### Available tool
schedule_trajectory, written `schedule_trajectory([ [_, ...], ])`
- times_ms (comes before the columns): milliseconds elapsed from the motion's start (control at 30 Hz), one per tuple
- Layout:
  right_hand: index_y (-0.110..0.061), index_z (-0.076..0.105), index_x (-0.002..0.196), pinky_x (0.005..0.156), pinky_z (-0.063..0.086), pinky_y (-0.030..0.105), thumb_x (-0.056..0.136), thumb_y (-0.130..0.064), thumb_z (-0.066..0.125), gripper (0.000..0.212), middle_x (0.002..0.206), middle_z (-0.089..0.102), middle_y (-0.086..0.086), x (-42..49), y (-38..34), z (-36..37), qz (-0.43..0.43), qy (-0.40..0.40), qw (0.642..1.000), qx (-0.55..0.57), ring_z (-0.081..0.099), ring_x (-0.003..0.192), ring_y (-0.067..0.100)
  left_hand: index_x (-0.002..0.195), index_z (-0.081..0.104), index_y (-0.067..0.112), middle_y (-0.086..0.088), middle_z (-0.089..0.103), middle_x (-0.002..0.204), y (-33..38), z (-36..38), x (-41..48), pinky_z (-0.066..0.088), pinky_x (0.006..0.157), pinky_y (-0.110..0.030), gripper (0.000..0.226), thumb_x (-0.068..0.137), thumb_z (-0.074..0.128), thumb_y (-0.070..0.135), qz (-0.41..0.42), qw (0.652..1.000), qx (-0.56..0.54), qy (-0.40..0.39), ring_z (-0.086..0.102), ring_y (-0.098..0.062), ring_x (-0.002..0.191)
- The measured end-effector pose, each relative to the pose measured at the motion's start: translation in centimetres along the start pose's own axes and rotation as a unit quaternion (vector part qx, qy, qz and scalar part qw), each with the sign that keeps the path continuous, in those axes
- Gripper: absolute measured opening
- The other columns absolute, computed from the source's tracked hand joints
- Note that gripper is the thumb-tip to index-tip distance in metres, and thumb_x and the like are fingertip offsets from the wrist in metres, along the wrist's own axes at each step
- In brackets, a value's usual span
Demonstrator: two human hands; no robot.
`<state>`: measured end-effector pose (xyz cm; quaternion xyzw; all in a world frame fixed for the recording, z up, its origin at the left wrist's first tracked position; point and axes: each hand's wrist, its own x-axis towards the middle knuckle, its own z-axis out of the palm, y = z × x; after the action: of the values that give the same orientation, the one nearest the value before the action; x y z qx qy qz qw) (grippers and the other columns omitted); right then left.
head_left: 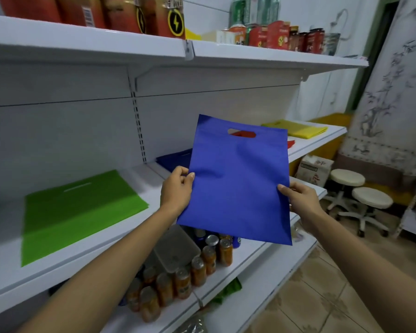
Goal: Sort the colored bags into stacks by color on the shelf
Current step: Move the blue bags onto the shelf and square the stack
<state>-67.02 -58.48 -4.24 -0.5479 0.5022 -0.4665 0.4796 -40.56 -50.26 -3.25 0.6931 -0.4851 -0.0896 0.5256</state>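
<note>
Looks well along, judging from the shelf [151,186] alone. Already laid flat there by color: a green stack [79,212] at 9 o'clock of the frame, a blue stack [174,161] near the middle, and a yellow stack [296,128] at 2 o'clock, at the far end. Between blue and yellow, glimpsed past the raised bag's right edge: red bags [290,143], mostly hidden, so no telling how neatly stacked.

Left to do, seemingly: setting down the blue bag [235,181], held up in the air in front of the shelf, upright with the handle end on top and slightly tilted. Probably bound for the blue stack, lying just behind it at its 9 o'clock side. Cannot tell whether more unsorted bags wait out of view.

Pinched at its left edge by the left hand [177,189], thumb on the front face, fingers curled round behind. Pinched at the right edge by the right hand [298,200] likewise, thumb in front, fingers largely hidden behind the cloth. Gripped on both sides, then, with no contact with the shelf.
</note>
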Motion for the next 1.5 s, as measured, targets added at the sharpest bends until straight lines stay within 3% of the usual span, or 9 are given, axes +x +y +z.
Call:
schedule_trajectory([
  [167, -0.011, 0.064, 0.103, 0.085, 0.052, 0.053, 0.094, -0.028, 0.060, 0.020, 0.103, 0.066, 0.002, 4.4, 0.1, 0.8, 0.008, 0.010, 1.000, 0.006, 0.063, 0.096, 0.028, 0.093, 0.055, 0.014, -0.004, 0.066, 0.082, -0.5, 1.9, 3.1, 0.052, 0.072, -0.042, 0.018, 0.099, 0.049, 0.030, 0.000, 1.000, -0.014, -0.002, 0.063, -0.023, 0.080],
  [333, -0.009, 0.063, 0.098, 0.061, 0.047, 0.029, 0.093, -0.022, 0.062, 0.014, 0.097, 0.065, 0.005, 10.5, -0.8, 3.2, -0.019, 0.008, 1.000, 0.009, 0.061, 0.080, 0.018, 0.087, 0.055, 0.018, 0.000, 0.063, 0.070, -1.2, 2.4, 8.6, 0.052, 0.069, -0.040, 0.016, 0.097, 0.052, 0.029, 0.017, 1.000, 0.004, 0.009, 0.061, -0.020, 0.070],
  [500, -0.008, 0.065, 0.098, 0.063, 0.048, 0.028, 0.093, -0.017, 0.062, 0.011, 0.092, 0.067, 0.007, 16.9, -2.3, 6.6, -0.068, -0.015, 0.997, -0.019, 0.063, 0.074, 0.020, 0.088, 0.060, 0.007, -0.003, 0.063, 0.076, -2.5, 2.2, 13.6, 0.047, 0.065, -0.031, 0.020, 0.094, 0.056, 0.026, 0.021, 0.998, 0.048, 0.027, 0.058, -0.019, 0.073],
  [633, -0.013, 0.066, 0.087, 0.075, 0.053, 0.038, 0.092, -0.016, 0.064, 0.007, 0.091, 0.069, 0.010, 21.1, -2.4, 9.4, -0.096, -0.055, 0.992, -0.063, 0.065, 0.080, 0.028, 0.081, 0.056, 0.017, 0.005, 0.059, 0.071, -4.6, 1.8, 15.6, 0.040, 0.055, -0.023, 0.016, 0.094, 0.056, 0.027, 0.013, 0.997, 0.077, 0.020, 0.053, -0.009, 0.065],
  [767, -0.016, 0.064, 0.080, 0.078, 0.055, 0.042, 0.091, -0.016, 0.064, 0.012, 0.090, 0.070, 0.011, 24.4, -2.1, 12.0, -0.104, -0.099, 0.984, -0.109, 0.066, 0.081, 0.030, 0.083, 0.059, 0.017, 0.005, 0.062, 0.076, -6.6, 1.5, 16.5, 0.050, 0.064, -0.027, 0.016, 0.093, 0.057, 0.029, -0.017, 0.997, 0.073, 0.018, 0.058, -0.010, 0.069],
  [867, -0.008, 0.065, 0.091, 0.080, 0.055, 0.046, 0.091, -0.017, 0.064, 0.009, 0.093, 0.068, 0.012, 26.6, -1.9, 13.9, -0.110, -0.135, 0.974, -0.147, 0.065, 0.085, 0.033, 0.081, 0.057, 0.018, 0.004, 0.061, 0.076, -7.6, 1.4, 16.8, 0.053, 0.070, -0.035, 0.017, 0.093, 0.059, 0.031, -0.051, 0.996, 0.070, 0.020, 0.058, -0.012, 0.069],
  [1067, -0.004, 0.067, 0.097, 0.063, 0.042, 0.029, 0.088, -0.019, 0.068, 0.017, 0.095, 0.066, 0.013, 30.7, -1.1, 17.1, -0.164, -0.207, 0.930, -0.255, 0.058, 0.079, 0.024, 0.069, 0.047, 0.022, 0.006, 0.055, 0.066, -9.2, 2.2, 16.1, 0.042, 0.060, -0.026, 0.029, 0.093, 0.057, 0.034, -0.128, 0.980, 0.150, 0.016, 0.054, -0.011, 0.062],
  [1267, -0.010, 0.066, 0.115, 0.074, 0.045, 0.028, 0.087, -0.037, 0.067, 0.039, 0.108, 0.068, 0.010, 34.2, 1.9, 18.1, -0.217, -0.248, 0.874, -0.356, 0.062, 0.096, 0.026, 0.072, 0.047, 0.022, 0.008, 0.054, 0.064, -10.7, 4.3, 14.7, 0.033, 0.051, -0.024, 0.031, 0.093, 0.052, 0.044, -0.190, 0.943, 0.266, 0.052, 0.051, -0.007, 0.061],
  [1500, -0.012, 0.060, 0.126, 0.065, 0.040, 0.024, 0.086, -0.030, 0.070, 0.046, 0.090, 0.065, 0.007, 34.7, 3.2, 17.4, -0.252, -0.254, 0.886, -0.295, 0.059, 0.082, 0.020, 0.094, 0.053, 0.030, 0.016, 0.056, 0.071, -10.2, 5.0, 14.8, 0.031, 0.051, -0.020, 0.018, 0.092, 0.055, 0.047, -0.211, 0.929, 0.295, 0.069, 0.052, -0.003, 0.070],
])
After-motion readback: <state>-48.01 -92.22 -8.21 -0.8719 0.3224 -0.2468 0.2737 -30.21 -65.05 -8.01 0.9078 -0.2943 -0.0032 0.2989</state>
